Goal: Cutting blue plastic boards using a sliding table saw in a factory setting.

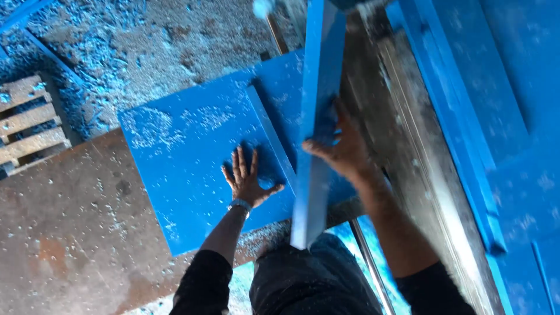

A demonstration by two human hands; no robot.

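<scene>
Left hand: the left hand (248, 178) is laid flat, fingers spread and palm down, on the blue sheet (192, 157); nothing is gripped by it. A pale band (240, 205) is worn at its wrist, and the forearm is covered by a dark sleeve.

Right hand: the right hand (341, 146) is closed around the blue strip (318, 111), with the fingers curled over its right edge and the thumb set against its face.

Blue sheet: a wide flat panel is seen lying on the tabletop (70, 233), turned at an angle to the tabletop's edge. It is dusted with pale chips, thickest toward its far left corner. A narrow raised ridge is seen running along it just right of the left hand.

Blue strip: a long narrow plank is held lengthwise, reaching from the top of the view down to the person's lap. It passes over the right part of the blue sheet; whether it touches the sheet cannot be told.

Tabletop: a rusty brown metal surface, scattered with shavings.

Rail: a grey metal rail (402, 151) is seen running beside the strip, on its right.

Blue boards: more blue boards (501, 105) are stacked at the far right.

Pallet: a wooden pallet (26, 125) is seen at the left, on a floor covered in blue shavings.
</scene>
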